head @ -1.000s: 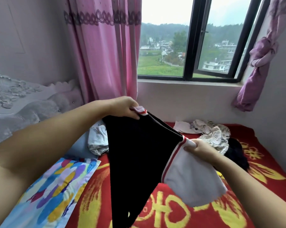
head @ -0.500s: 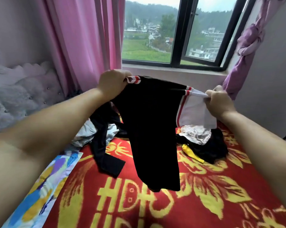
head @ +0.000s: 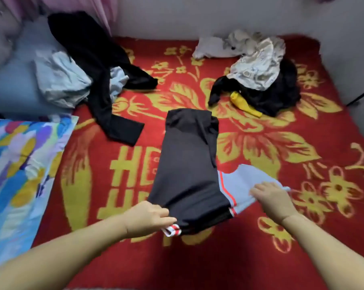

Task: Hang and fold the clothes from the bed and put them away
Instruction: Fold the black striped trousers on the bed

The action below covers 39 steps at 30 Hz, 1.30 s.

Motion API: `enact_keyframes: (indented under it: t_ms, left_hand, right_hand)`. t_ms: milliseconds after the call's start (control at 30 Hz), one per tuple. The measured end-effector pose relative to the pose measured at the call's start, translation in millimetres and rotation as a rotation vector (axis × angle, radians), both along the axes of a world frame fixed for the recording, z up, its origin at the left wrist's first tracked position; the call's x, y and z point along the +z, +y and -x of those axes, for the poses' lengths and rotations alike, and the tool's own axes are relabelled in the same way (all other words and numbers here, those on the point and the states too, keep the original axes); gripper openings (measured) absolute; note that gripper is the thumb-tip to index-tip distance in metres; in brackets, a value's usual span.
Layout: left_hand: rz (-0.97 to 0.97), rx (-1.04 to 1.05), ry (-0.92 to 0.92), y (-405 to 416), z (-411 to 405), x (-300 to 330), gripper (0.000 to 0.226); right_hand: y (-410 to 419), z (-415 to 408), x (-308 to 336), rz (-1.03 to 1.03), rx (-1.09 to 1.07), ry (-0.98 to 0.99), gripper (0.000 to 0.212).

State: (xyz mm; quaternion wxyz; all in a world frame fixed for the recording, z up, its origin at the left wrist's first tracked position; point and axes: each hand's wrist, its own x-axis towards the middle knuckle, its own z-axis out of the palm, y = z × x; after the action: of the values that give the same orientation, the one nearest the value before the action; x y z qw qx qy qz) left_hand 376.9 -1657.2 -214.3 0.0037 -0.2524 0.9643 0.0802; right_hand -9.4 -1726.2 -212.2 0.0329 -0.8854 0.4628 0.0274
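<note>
A black shirt point(head: 187, 164) with a white sleeve point(head: 239, 185) and red-striped trim lies lengthwise on the red and yellow bedspread point(head: 281, 237). My left hand point(head: 149, 217) pinches its near left corner by the striped cuff. My right hand point(head: 271, 197) rests with fingers spread flat on the white sleeve. A black garment point(head: 101, 65) sprawls at the back left over a pale blue one point(head: 59, 80). At the back right sits a heap of black cloth point(head: 281, 95), a white patterned piece point(head: 258, 68) and something yellow point(head: 243, 104).
A colourful pillow point(head: 20, 164) lies along the bed's left side, with a grey pillow point(head: 9, 84) behind it. The wall runs along the far edge and the right side. A dark stand leg point(head: 363, 95) shows at the right.
The shirt, held up in the air by both hands before the window, now lies flat on the bed. My view has tipped down to the bedspread.
</note>
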Motion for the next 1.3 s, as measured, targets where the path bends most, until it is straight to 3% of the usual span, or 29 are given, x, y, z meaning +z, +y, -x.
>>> enact_keyframes:
  t_ms: [67, 167, 233, 333, 433, 533, 600, 667, 733, 800, 933, 1067, 1200, 1300]
  left_hand:
    - [-0.204, 0.006, -0.251, 42.6, 21.7, -61.7, 0.026]
    - [-0.688, 0.024, -0.670, 90.2, 51.6, -130.0, 0.031]
    - [-0.814, 0.086, -0.703, 97.0, 68.8, -148.6, 0.032]
    - [-0.761, 0.284, -0.522, 73.8, 92.7, -160.7, 0.026]
    - [-0.619, 0.422, -0.288, 29.5, 119.2, -165.1, 0.027]
    - [-0.539, 0.485, -0.170, -8.4, 154.9, -167.0, 0.028]
    - [-0.520, 0.444, -0.191, -14.3, 181.3, -167.3, 0.030]
    - [-0.542, 0.412, -0.284, -5.4, 204.0, -168.8, 0.041]
    - [-0.470, 0.437, -0.366, 14.2, 219.1, -170.6, 0.058]
    - [-0.398, 0.515, -0.403, 35.7, 230.3, -167.6, 0.067]
    - [-0.454, 0.578, -0.365, 63.6, 249.7, -179.6, 0.059]
    - [-0.488, 0.555, -0.390, 51.8, 254.0, -176.9, 0.034]
    - [-0.477, 0.501, -0.223, 51.2, 237.0, -176.5, 0.018]
    - [-0.490, 0.328, -0.176, 65.4, 228.3, -163.8, 0.029]
  right_hand:
    - [47.2, 5.5, -67.2, -0.353, -0.060, 0.249, 0.032]
    - [114.6, 17.8, -138.6, -0.796, -0.146, 0.373, 0.037]
    - [129.2, 23.4, -153.4, -0.884, -0.252, 0.341, 0.033]
    - [110.9, 40.0, -167.7, -0.784, -0.478, 0.137, 0.035]
    - [65.0, 48.3, -174.8, -0.629, -0.706, -0.193, 0.037]
    - [22.5, 39.5, -176.0, -0.612, -0.889, -0.399, 0.043]
    - [7.8, 34.4, -181.0, -0.706, -0.928, -0.378, 0.049]
    - [1.6, 33.1, -184.0, -0.783, -0.907, -0.274, 0.030]
    - [1.6, 35.0, -184.8, -0.776, -0.886, -0.202, 0.016]
    - [5.7, 39.8, -186.6, -0.712, -0.860, -0.157, 0.022]
    - [25.4, 41.2, -191.0, -0.575, -0.783, -0.134, 0.020]
    - [26.8, 35.9, -186.9, -0.448, -0.778, -0.246, 0.020]
    - [17.4, 42.0, -174.0, -0.440, -0.804, -0.340, 0.021]
    - [21.4, 48.8, -168.2, -0.432, -0.808, -0.315, 0.019]
